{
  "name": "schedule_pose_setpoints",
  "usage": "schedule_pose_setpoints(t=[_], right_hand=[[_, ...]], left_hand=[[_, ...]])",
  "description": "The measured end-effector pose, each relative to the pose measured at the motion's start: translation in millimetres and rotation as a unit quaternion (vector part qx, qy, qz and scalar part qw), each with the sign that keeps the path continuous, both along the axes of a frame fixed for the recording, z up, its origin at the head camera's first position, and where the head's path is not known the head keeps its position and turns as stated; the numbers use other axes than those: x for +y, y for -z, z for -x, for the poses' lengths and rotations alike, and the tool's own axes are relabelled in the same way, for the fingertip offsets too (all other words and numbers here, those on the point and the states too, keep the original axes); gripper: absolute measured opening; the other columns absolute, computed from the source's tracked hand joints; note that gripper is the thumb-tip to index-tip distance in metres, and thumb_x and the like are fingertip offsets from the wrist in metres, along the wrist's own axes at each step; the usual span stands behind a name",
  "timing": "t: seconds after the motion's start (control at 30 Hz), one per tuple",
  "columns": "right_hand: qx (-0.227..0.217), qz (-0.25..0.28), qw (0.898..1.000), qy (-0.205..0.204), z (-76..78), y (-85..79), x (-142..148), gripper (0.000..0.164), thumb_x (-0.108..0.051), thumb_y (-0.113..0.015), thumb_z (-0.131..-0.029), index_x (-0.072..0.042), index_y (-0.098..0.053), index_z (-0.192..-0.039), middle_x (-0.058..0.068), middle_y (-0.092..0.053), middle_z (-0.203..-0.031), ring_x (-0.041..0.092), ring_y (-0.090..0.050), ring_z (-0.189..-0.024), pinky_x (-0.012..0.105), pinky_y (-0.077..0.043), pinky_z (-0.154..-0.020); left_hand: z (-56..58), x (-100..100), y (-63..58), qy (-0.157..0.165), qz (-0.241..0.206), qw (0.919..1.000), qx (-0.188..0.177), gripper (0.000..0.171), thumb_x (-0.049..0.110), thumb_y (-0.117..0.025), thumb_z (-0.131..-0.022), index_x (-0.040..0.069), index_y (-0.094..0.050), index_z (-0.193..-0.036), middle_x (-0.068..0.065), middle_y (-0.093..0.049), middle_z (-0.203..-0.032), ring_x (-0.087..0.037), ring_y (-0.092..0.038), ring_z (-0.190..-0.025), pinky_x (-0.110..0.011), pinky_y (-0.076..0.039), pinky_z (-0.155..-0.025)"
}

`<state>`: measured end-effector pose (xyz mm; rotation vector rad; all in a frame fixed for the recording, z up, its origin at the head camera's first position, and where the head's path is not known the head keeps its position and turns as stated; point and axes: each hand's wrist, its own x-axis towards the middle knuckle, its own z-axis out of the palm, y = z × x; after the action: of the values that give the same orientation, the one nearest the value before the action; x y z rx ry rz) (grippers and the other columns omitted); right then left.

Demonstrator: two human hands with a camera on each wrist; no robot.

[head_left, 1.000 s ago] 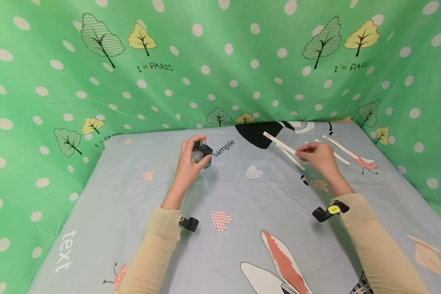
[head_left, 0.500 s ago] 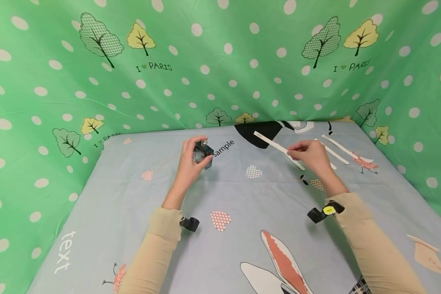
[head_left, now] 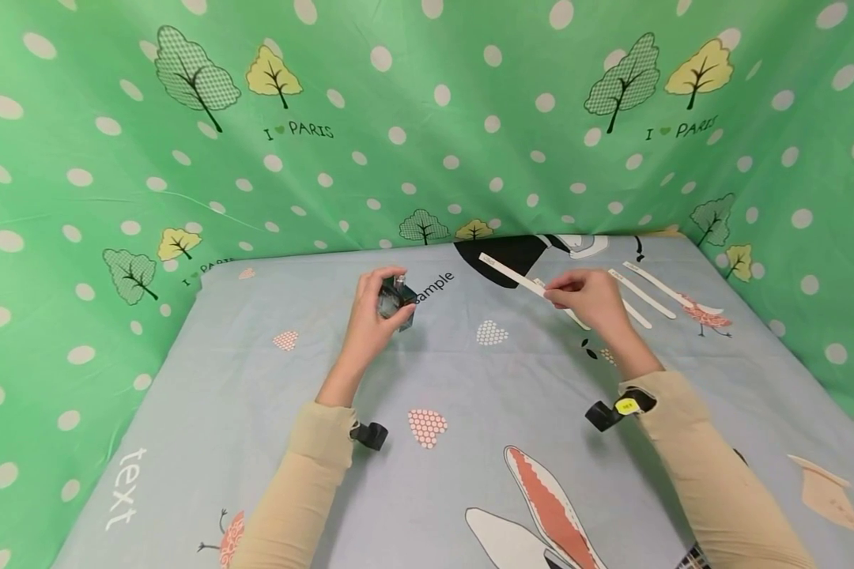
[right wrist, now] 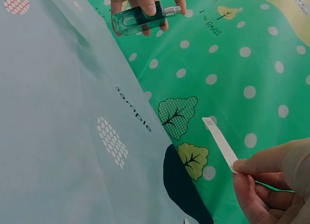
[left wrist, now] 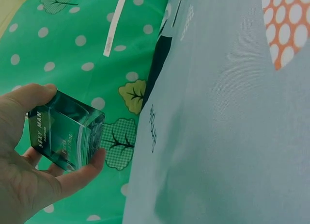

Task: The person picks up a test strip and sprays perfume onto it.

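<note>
My left hand [head_left: 372,318] holds a dark teal glass perfume bottle [left wrist: 63,132] above the table. Fingers and thumb clasp its sides, and in the right wrist view the index finger reaches the silver spray nozzle [right wrist: 172,10]. Lettering on the glass reads "SEXY MAN". To the right, my right hand [head_left: 592,304] pinches one end of a white paper test strip [right wrist: 220,144] between thumb and fingertips. The strip points up and left toward the bottle, apart from it. Small writing marks its far end. Part of another strip [head_left: 578,318] shows below the right hand.
Several more white paper strips lie on the table's right side, among them a straight strip [head_left: 642,294] and a curved strip [head_left: 672,286]. A printed grey-blue cloth [head_left: 327,474] covers the table. Green dotted fabric [head_left: 427,118] hangs behind and at both sides.
My right hand has moved left with the paper strip, away from the strips lying on the table and closer to the bottle. The left hand and bottle have shifted very slightly right.
</note>
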<state>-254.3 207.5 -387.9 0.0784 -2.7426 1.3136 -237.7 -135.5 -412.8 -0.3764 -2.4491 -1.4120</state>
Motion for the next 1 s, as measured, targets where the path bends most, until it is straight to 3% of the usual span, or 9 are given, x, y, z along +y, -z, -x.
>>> schedule_pose_setpoints(t=[0.4,0.63,1.0], right_hand=[[0.008,-0.004,1.0,-0.001,1.3,-2.2,-3.0,0.02,-0.017,-0.074,-0.089,-0.001,-0.076,-0.1,0.015,-0.076,-0.087,-0.004,-0.062,-0.061,0.018,-0.05,-0.059],[0.005,-0.007,1.0,0.001,-0.9,-4.2,1.1,0.02,-0.019,-0.073,-0.09,-0.003,-0.076,-0.101,0.013,-0.076,-0.088,-0.001,-0.064,-0.064,0.019,-0.051,-0.061],[-0.022,-0.004,1.0,0.02,-2.6,-5.1,19.0,0.027,-0.026,-0.073,-0.091,-0.003,-0.075,-0.106,0.008,-0.077,-0.092,-0.008,-0.062,-0.064,0.021,-0.056,-0.067]], left_hand=[[-1.3,-1.1,-3.3,-0.031,-0.005,0.9994,-0.012,0.05,0.012,-0.078,-0.086,0.016,-0.056,-0.131,-0.016,-0.049,-0.132,-0.033,-0.05,-0.121,-0.052,-0.046,-0.107],[-1.9,-3.6,-5.2,-0.032,-0.022,0.9992,-0.004,0.053,0.011,-0.075,-0.088,0.019,-0.053,-0.136,-0.016,-0.047,-0.134,-0.033,-0.049,-0.123,-0.054,-0.045,-0.107],[-1.8,-6.6,-7.7,-0.035,-0.019,0.9992,-0.004,0.056,0.011,-0.075,-0.088,0.022,-0.051,-0.138,-0.016,-0.045,-0.136,-0.034,-0.049,-0.122,-0.056,-0.047,-0.105]])
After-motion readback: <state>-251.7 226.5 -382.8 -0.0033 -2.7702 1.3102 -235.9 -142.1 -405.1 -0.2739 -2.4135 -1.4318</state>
